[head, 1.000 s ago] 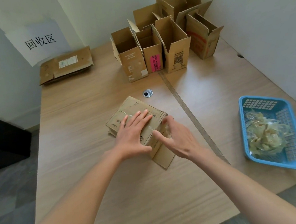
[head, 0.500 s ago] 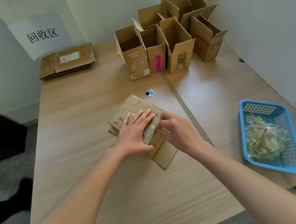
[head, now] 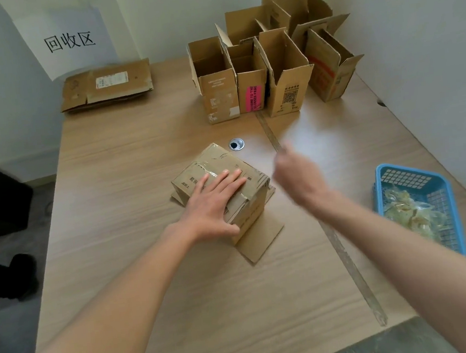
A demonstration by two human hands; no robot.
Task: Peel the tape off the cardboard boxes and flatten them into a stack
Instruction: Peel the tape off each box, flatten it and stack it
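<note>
Left hand (head: 212, 206) flat, fingers spread, pressing the taped brown cardboard box (head: 227, 188) at mid-bench; right hand (head: 297, 177), blurred, grip indeterminate, now lifted off the box it touched 0.5 s ago.

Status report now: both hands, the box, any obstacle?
Left hand flat on taped box. Right hand lifted beside it, blurred, grip unclear. Nothing blocks the box.

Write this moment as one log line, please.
left hand: presses flat on taped box | right hand: lifted off, blurred | basket: tape scraps

Office corner, desk (head: 138, 270), recycling-area wall sign (head: 69, 41)
</note>
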